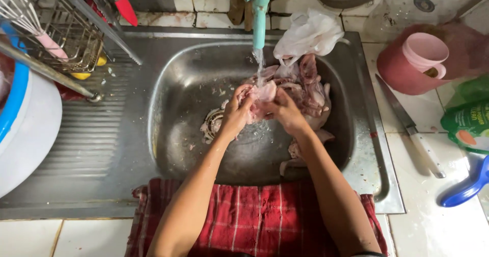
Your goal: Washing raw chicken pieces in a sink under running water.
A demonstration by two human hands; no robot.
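Both my hands are in a steel sink [168, 129], under water running from a teal tap [260, 12]. My left hand [235, 112] and my right hand [284, 112] close together around one piece of raw chicken [264, 95], held in the stream. More raw chicken pieces [308, 86] lie heaped in the sink's far right part, and another piece [295, 150] lies below my right forearm. A white plastic bag [308, 33] hangs over the sink's back rim.
A knife [410, 127] lies on the tiled counter at right, beside a pink jug [412, 58], a green pouch [468, 122] and a blue handle [466, 188]. A wire dish rack [66, 28] stands at left. A red checked cloth [254, 216] drapes the front edge.
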